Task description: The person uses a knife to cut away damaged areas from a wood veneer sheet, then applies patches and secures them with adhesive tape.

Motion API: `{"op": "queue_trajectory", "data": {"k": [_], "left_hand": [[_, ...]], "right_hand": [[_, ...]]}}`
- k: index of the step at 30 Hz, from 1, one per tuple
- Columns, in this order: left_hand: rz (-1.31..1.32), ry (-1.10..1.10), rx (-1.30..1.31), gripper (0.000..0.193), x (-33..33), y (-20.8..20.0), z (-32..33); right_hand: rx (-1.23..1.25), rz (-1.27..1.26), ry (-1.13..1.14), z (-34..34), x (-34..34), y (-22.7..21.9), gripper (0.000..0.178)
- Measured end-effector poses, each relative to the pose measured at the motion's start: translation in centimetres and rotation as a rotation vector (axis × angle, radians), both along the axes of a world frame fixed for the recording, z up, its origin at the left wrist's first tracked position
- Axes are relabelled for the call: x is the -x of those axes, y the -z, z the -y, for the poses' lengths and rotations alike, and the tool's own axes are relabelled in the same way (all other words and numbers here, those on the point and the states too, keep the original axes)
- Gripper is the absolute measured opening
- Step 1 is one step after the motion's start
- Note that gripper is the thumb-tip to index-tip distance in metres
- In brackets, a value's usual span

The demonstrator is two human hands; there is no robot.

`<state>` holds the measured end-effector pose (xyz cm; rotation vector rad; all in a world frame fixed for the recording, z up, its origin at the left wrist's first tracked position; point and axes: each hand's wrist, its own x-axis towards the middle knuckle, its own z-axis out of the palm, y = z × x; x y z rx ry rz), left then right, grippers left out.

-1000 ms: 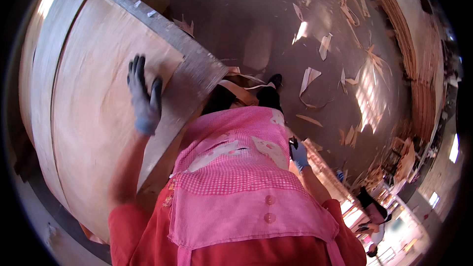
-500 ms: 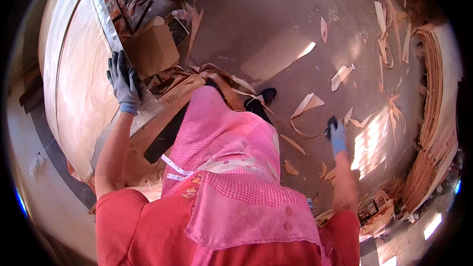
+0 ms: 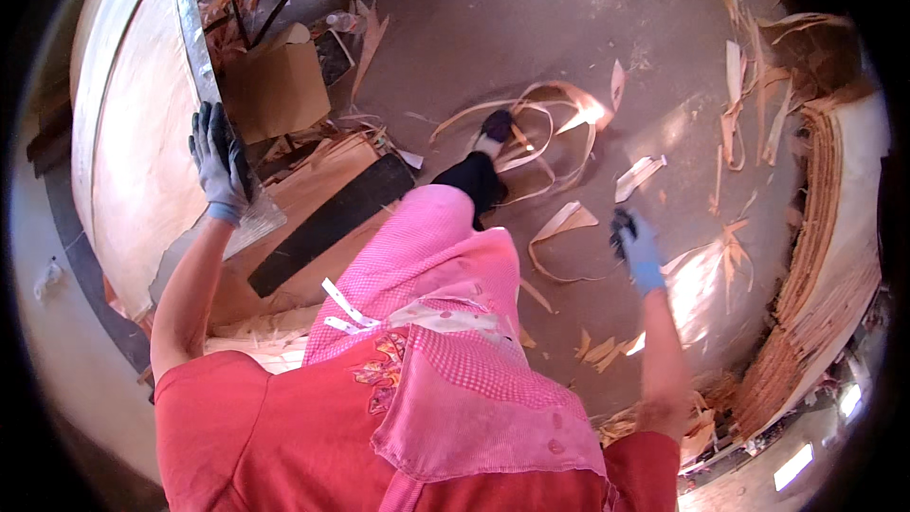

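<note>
My left hand [image 3: 221, 159], in a grey glove with dark fingers, rests flat with fingers stretched along the edge of a large pale wood sheet [image 3: 142, 133]. A shiny metal strip [image 3: 192, 38] runs along that edge beside the fingers. My right hand [image 3: 633, 245], in a similar glove, hangs out over the floor at the right. Its fingers are loosely bent and apart, with nothing visible in them. Below it in depth lie curled wood veneer scraps [image 3: 566, 221]. My foot [image 3: 496, 125] is among long looping veneer strips [image 3: 550, 147].
A cardboard box [image 3: 280, 87] stands beyond the sheet's edge, with scraps and a clear bottle [image 3: 341, 22] around it. A long dark panel [image 3: 327, 225] lies beside my leg. At the right stands a thick stack of veneer sheets [image 3: 820, 199]. Offcuts litter the concrete floor [image 3: 455, 19].
My foot has stepped forward, with looping veneer strips now around it. The right hand has shifted slightly left. My left hand stays on the sheet's edge, and more of the dark panel shows.
</note>
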<state>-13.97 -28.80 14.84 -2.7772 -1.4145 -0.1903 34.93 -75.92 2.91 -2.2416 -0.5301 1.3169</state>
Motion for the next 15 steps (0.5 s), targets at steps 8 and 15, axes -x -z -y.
{"op": "queue_trajectory", "data": {"k": [8, 15], "left_hand": [[0.072, 0.005, 0.039, 0.064, -0.5, -1.0, -0.2], [-0.004, -0.078, 0.091, 0.062, -0.4, -2.0, -0.3]], "right_hand": [[0.386, -0.216, -0.061, 3.4, 7.9, 0.4, 0.028], [0.185, -0.166, 0.125, -6.2, 1.7, -1.5, 0.025]]}}
